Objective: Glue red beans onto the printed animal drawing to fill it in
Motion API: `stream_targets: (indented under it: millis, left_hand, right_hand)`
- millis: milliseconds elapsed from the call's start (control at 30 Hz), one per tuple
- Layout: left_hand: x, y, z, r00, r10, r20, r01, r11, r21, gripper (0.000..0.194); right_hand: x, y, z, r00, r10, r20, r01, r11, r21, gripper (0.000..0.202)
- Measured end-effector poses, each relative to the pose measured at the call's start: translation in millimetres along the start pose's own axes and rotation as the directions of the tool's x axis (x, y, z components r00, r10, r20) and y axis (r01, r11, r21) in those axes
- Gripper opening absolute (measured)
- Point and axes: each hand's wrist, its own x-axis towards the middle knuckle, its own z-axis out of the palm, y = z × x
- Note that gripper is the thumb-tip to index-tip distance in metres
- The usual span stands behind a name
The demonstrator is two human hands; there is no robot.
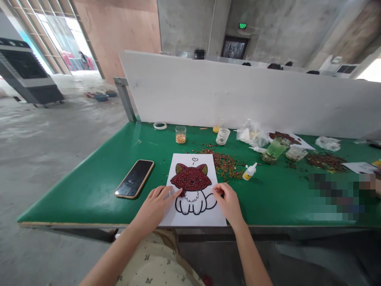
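A white sheet of paper [175,217] with a black-outlined cartoon animal lies in front of me. Its head [191,178] is covered with dark red beans and the inner ears with small greenish ones. The body is bare outline, apart from a few red beans at its upper left. My left hand [159,202] rests flat on the sheet's left side, fingers spread, the index fingertip by those beans. Over the right edge of the paper, my right hand [228,200] is curled with thumb and fingers together around a few dark red beans.
A phone [135,178] lies left of the sheet. Loose mixed beans [226,165] and a glue bottle [249,171] are to the right. Behind stand a cup of corn kernels [180,136], a tilted clear cup [222,137] and a green jar [274,150]. A white partition [238,95] borders the table.
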Motion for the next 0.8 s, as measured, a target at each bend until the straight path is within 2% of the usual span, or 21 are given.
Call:
stream_targets:
  millis: [233,367,467,567,667,733,800]
  left_hand:
    - [-0.4,-2.6,4.3,0.999,-0.015,-0.042,0.013,0.999,-0.041,0.074]
    - [0.6,-4.3,5.3,0.987,-0.036,-0.158,0.022,0.995,-0.093,0.054]
    - [0.9,-7.2,5.9,0.966,-0.053,-0.254,0.014,0.989,-0.15,0.035]
    - [-0.6,-10.5,6.4,0.939,-0.082,-0.334,0.016,0.981,-0.194,0.025]
    - [-2.7,-12.0,5.5,0.918,-0.122,-0.378,0.034,0.972,-0.232,0.022]
    - [-3.4,-12.0,4.1,0.907,-0.147,-0.395,0.047,0.967,-0.251,0.021]
    - [-3.5,-12.2,3.1,0.898,-0.166,-0.407,0.062,0.964,-0.258,0.022]
  right_hand:
    - [0.3,0.3,0.4,1.0,0.014,-0.002,-0.014,1.0,0.001,0.012]
    - [0.5,-1.2,1.3,1.0,0.007,0.004,-0.007,0.998,-0.056,0.014]
    - [12.3,-3.8,-0.9,1.0,-0.007,0.017,0.009,0.988,-0.155,0.019]
    - [44.6,-7.2,-11.1,0.999,-0.028,0.015,0.031,0.959,-0.282,0.022]
    - [94.9,-8.6,-26.5,1.0,0.024,-0.011,-0.026,0.902,-0.432,0.017]
    - [129.7,-6.0,-34.4,0.999,0.054,-0.002,-0.046,0.837,-0.545,0.024]
    - [156.9,0.6,-37.9,0.998,0.063,-0.006,-0.055,0.808,-0.587,0.02]
